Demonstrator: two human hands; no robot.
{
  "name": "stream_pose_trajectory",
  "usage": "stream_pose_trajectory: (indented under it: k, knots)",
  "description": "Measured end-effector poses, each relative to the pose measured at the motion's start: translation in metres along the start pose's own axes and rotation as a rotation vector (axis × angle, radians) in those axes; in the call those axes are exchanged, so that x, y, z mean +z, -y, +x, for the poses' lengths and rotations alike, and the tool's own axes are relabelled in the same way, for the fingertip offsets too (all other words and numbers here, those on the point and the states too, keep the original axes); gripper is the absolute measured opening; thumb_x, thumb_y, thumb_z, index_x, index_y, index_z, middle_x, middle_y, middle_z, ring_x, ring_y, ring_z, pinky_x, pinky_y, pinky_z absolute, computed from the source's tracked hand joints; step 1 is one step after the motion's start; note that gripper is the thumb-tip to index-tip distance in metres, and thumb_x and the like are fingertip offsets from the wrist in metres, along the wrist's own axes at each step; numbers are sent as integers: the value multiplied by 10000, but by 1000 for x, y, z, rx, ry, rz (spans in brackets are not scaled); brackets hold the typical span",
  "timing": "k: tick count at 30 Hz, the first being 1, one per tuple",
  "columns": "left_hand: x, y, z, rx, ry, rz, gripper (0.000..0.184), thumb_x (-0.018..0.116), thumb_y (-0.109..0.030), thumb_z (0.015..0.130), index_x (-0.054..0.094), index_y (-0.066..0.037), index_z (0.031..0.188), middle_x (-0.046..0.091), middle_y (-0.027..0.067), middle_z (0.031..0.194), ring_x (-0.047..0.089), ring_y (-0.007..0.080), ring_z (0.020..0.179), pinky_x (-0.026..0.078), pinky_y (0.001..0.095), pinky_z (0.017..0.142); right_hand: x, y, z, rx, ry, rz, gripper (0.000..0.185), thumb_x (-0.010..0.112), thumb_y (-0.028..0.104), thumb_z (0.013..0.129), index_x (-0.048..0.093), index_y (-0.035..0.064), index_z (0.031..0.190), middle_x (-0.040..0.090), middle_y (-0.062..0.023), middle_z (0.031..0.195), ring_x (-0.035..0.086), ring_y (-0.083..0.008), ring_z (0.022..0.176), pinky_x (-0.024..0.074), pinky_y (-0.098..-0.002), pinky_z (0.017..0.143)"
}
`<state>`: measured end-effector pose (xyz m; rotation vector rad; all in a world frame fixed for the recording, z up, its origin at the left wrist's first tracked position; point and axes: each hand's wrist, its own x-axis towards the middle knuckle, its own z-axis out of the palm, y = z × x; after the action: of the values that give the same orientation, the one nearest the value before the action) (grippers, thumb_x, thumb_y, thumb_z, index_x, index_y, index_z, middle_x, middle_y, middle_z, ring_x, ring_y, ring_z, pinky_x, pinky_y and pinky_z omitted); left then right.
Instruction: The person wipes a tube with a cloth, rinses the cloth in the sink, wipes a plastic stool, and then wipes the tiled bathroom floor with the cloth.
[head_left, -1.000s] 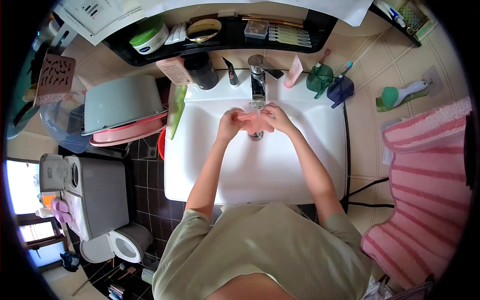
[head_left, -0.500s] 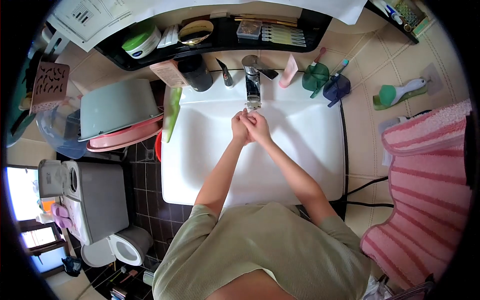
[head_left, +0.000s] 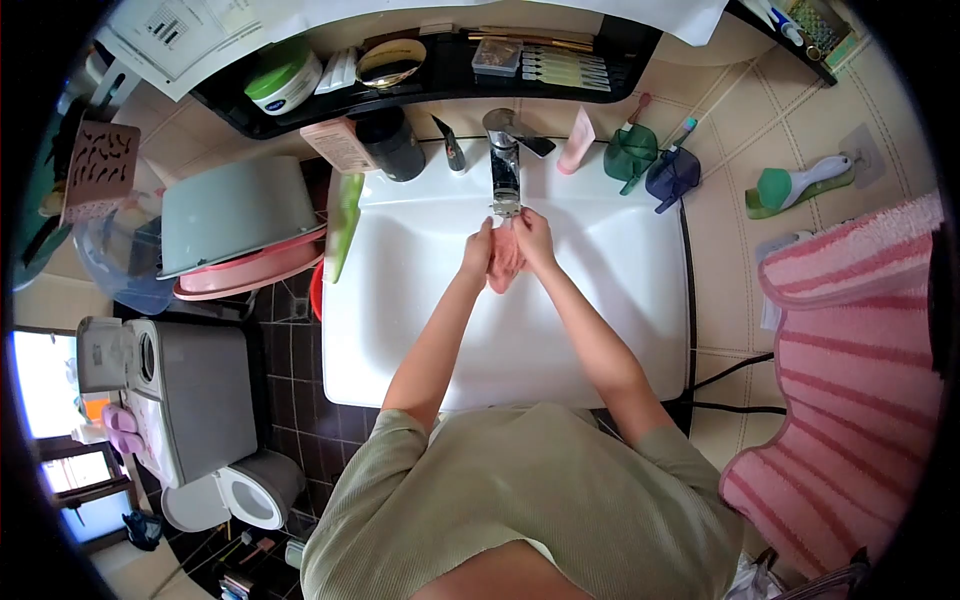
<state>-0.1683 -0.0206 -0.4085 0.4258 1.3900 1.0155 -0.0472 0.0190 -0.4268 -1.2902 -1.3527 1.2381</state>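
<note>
A crumpled pink cloth (head_left: 507, 262) hangs between my hands, just below the chrome faucet (head_left: 505, 170) and over the white sink (head_left: 400, 340). My left hand (head_left: 478, 248) grips its left edge. On the other edge, my right hand (head_left: 534, 240) has its fingers closed around the cloth near the spout. The cloth's lower end droops to a point above the basin. Whether water is running from the spout is hard to make out.
Along the sink's back stand a dark jar (head_left: 390, 145), a small tube (head_left: 450, 148), a pink tube (head_left: 576, 140), a green cup (head_left: 631, 152) and a blue cup (head_left: 673, 175). A green comb (head_left: 345, 225) lies on the left rim. A striped pink towel (head_left: 850, 380) hangs right.
My hands were pressed together under the faucet with the cloth hidden. They have moved apart, and the pink cloth now shows stretched between them.
</note>
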Motion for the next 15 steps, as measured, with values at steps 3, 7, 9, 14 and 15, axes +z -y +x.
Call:
stream_pose_trajectory:
  k: [3,7,9,14,15]
  knots:
    - [-17,15,9,-52,-117,23,581,510,-512,853,516,4,1118,606,102,957,607,183,828,501,297,713,-2,5,-5,-18,83,72,199,568,171,858,607,-20,902,640,-69,840,590,-154,752,467,-296,688]
    - [-13,2,-13,-329,-24,-224,492,512,-438,872,489,-74,1203,558,118,1126,556,227,1014,449,399,885,-11,24,-31,-353,255,-341,208,592,192,848,636,39,982,625,-119,1000,607,-236,904,466,-325,782]
    - [-14,4,-20,-229,386,-520,538,455,-428,901,444,-42,1276,555,143,1164,547,239,1069,426,399,944,-13,28,-44,-370,421,-335,185,591,163,842,631,43,977,609,-92,987,600,-219,892,464,-303,765]
    - [-14,33,-2,-119,471,-457,339,301,-264,980,494,-92,1199,601,126,1102,610,259,946,518,409,745,-26,17,-52,-97,361,-184,195,566,209,878,641,84,1008,593,-80,959,577,-168,876,474,-321,725]
    - [-7,18,-20,-128,511,-525,351,298,-275,981,485,-85,1211,598,127,1112,607,262,962,517,415,754,-30,10,-47,-118,221,-213,226,569,237,873,632,87,1030,592,-100,963,578,-202,884,469,-325,748]
